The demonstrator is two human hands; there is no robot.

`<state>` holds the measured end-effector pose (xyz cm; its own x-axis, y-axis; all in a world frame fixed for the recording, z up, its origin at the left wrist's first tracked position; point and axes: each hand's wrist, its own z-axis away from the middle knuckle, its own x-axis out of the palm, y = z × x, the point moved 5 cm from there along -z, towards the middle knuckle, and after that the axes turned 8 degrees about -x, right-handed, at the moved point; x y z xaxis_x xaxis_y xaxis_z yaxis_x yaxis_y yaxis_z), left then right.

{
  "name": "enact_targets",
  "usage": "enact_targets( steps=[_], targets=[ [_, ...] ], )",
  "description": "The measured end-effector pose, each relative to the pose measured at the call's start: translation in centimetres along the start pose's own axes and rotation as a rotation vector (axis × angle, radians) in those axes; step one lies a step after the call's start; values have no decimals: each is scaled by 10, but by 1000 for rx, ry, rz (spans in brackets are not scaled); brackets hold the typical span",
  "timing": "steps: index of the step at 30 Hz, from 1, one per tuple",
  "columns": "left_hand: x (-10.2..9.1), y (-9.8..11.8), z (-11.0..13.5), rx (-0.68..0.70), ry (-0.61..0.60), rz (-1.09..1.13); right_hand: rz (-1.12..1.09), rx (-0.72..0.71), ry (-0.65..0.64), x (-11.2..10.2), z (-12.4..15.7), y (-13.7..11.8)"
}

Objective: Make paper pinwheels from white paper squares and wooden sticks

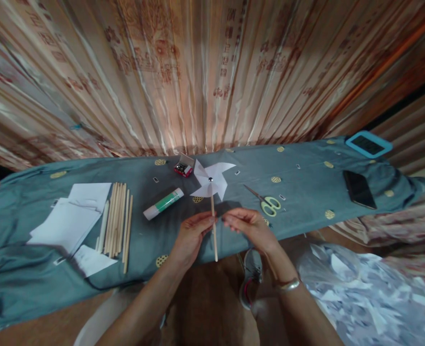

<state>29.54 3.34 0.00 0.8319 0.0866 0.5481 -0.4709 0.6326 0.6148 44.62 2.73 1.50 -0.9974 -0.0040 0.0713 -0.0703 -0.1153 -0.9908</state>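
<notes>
A white paper pinwheel (212, 179) is pinned to the top of a thin wooden stick (214, 235). My left hand (193, 235) pinches the stick about midway, fingers closed round it. My right hand (246, 223) hovers just right of the stick with its fingers curled together toward it; whether the fingertips touch the stick I cannot make out. Both hands are over the near edge of a table covered in grey-blue cloth (306, 192).
On the cloth lie a glue stick (163, 203), a row of wooden sticks (118, 221), white paper sheets (68, 223), a small red pin box (182, 167), scissors (266, 202), a black phone (359, 189) and a blue-framed tablet (368, 144). A bag of paper scraps (360, 288) sits on the floor at right.
</notes>
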Motion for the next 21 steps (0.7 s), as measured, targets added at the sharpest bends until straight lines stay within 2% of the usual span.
enact_targets(
  steps=[3,5,11,21],
  targets=[
    [1,-3,2,-53,10,-31,-67,-92,337,-40,-7,-12],
    [2,-8,3,-96,-9,-52,-157,-133,416,-52,-12,-16],
    [5,-24,7,-169,-59,-103,-337,-45,264,-37,-22,-15],
    [4,-22,5,-150,-17,-135,-385,22,257,-31,-22,-18]
  ],
)
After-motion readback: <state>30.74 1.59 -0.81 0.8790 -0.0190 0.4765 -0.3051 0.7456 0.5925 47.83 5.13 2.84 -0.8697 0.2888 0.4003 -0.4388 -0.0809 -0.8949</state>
